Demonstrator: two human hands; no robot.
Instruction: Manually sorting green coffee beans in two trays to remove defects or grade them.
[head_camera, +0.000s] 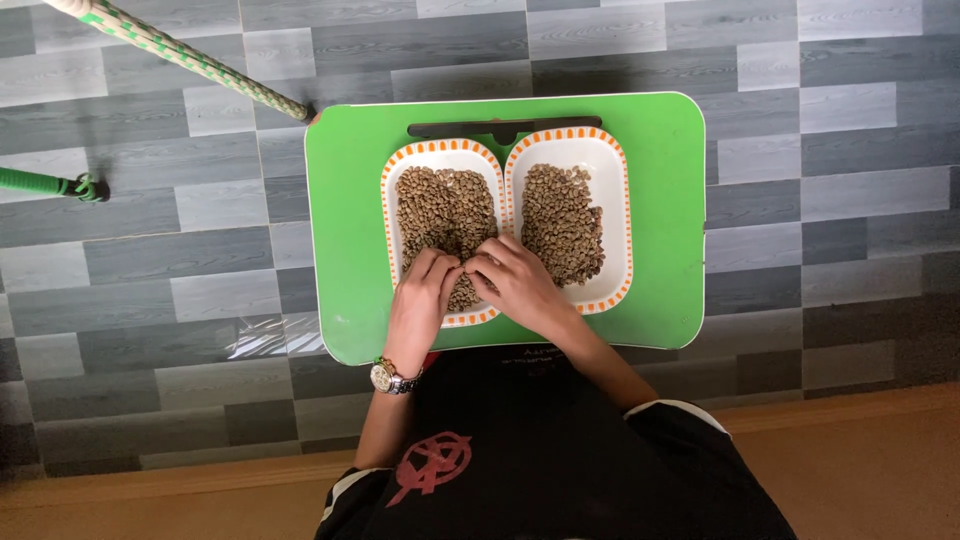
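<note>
We see both hands meeting over the lower end of the left dish (441, 152), a white oblong dish with an orange dashed rim, filled with pale brown beans (445, 205) that look like unroasted coffee. Our left hand (425, 290) has its fingers curled down into the beans, and the right hand (515, 280) comes in from the lower right with fingers bent, its fingertips touching the left hand's; whether either pinches any beans we cannot tell, since the fingers hide what lies beneath. A metal wristwatch (385, 377) sits on the left wrist.

Just beside it, to the right and touching along the long edge, lies the right dish (612, 160) of the same kind, its beans heaped toward the left side. Both dishes rest at the centre of a bright green tray table (345, 200), with a dark slot (500, 128) above them. Grey plank-pattern floor (180, 260) surrounds the tray. In the upper left a green-and-cream patterned pole (190, 58) slants toward the tray's corner, and a green pole (45, 184) enters from the left edge. A black shirt with a red emblem (432, 462) fills the bottom centre.
</note>
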